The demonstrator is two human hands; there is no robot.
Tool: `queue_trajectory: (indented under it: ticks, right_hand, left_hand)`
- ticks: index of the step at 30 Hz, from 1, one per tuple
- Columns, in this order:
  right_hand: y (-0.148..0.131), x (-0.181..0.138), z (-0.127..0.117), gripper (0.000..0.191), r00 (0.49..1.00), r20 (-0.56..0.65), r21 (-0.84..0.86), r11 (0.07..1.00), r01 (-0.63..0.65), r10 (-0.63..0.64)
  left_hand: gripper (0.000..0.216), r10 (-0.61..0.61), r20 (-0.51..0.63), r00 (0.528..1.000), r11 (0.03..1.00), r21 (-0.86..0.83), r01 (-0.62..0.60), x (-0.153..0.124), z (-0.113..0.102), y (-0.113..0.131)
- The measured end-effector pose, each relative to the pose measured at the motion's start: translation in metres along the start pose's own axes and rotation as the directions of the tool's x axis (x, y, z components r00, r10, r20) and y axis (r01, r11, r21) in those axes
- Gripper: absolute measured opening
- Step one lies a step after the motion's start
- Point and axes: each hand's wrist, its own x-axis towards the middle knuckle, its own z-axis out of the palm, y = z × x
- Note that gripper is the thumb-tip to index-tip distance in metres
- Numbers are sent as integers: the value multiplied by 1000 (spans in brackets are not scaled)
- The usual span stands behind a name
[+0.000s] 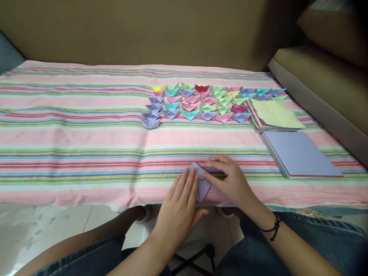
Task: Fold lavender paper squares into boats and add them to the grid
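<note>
A folded piece of light purple origami paper (204, 188) lies on the striped cloth near its front edge, with a point towards the far side and another towards me. My left hand (182, 195) rests flat over the left part of the paper, fingers stretched out and thumb apart. From the right, my right hand (230, 178) has thumb and index finger closed on the paper's upper right edge. Both hands cover parts of the folds, so the exact shape underneath is hidden.
Several rows of small folded paper boats (189, 106) stand farther back. To the right lie a stack of purple-topped paper sheets (301, 155) and a stack topped with pale yellow paper (278, 114). Brown sofa cushions (319, 84) border the right side of the striped cloth (71, 138).
</note>
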Motion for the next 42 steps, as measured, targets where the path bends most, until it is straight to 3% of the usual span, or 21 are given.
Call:
queue_trajectory:
  ticks: [20, 29, 36, 42]
  right_hand:
    - [-1, 0, 4, 13, 999, -41, -67, 998, -3, 0]
    - [-2, 0, 4, 20, 1000, -12, -75, 997, -22, 21]
    - [-4, 5, -6, 25, 994, 61, 78, 992, -99, 94]
    - [3, 7, -24, 29, 958, 214, 238, 941, -239, 190]
  left_hand:
    - [78, 7, -1, 1000, 999, 51, -6, 3, 3, 1]
    - [74, 0, -16, 1000, 999, 32, 0, 3, 3, 1]
    - [73, 19, -14, 1000, 999, 38, -19, 3, 2, 0]
    - [64, 7, -2, 1000, 1000, -22, -7, 4, 0, -1]
